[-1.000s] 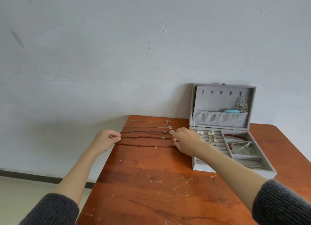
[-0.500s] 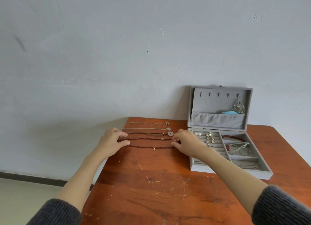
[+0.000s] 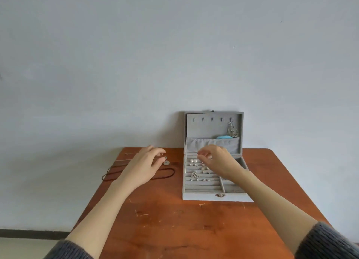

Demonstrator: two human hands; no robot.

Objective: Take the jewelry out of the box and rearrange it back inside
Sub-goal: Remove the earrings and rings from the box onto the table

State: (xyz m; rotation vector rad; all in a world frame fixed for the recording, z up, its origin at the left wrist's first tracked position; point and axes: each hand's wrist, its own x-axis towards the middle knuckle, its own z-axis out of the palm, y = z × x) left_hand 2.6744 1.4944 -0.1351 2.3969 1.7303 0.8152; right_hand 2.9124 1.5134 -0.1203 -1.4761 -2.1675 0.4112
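Grey jewelry box [image 3: 213,197] sits open on the wooden bench [image 3: 174,229], toward the far edge & right of centre, w/ its lid [image 3: 209,126] standing upright against the wall [image 3: 174,55]. Lid lining has a row of small hooks; a silver pendant [image 3: 232,131] hangs from the rightmost one, and a turquoise piece [image 3: 223,137] pokes out of the fabric pocket below. Inside the tray, the ring-roll section on the left holds pearl earrings [image 3: 193,161] near the back and small silver studs [image 3: 194,175] further fwd; front rows bare. Right hand [image 3: 219,161] hovers over the back of the tray, fingers loosely curled, thumb & forefinger close together; cannot tell whether they pinch anything. Left hand [image 3: 144,167] is over the bench left of the box, fingers relaxed and spread, tips next to a small round disc pendant [image 3: 166,163]; contact unclear. A dark cord necklace [image 3: 108,174] lies on the bench under that hand, loop showing at both sides of the wrist. Thinner chains [image 3: 124,159] lie behind it near the bench's far left corner, partly hidden by the hand. Both sleeves [image 3: 330,243] are grey knit, pushed up the forearms.
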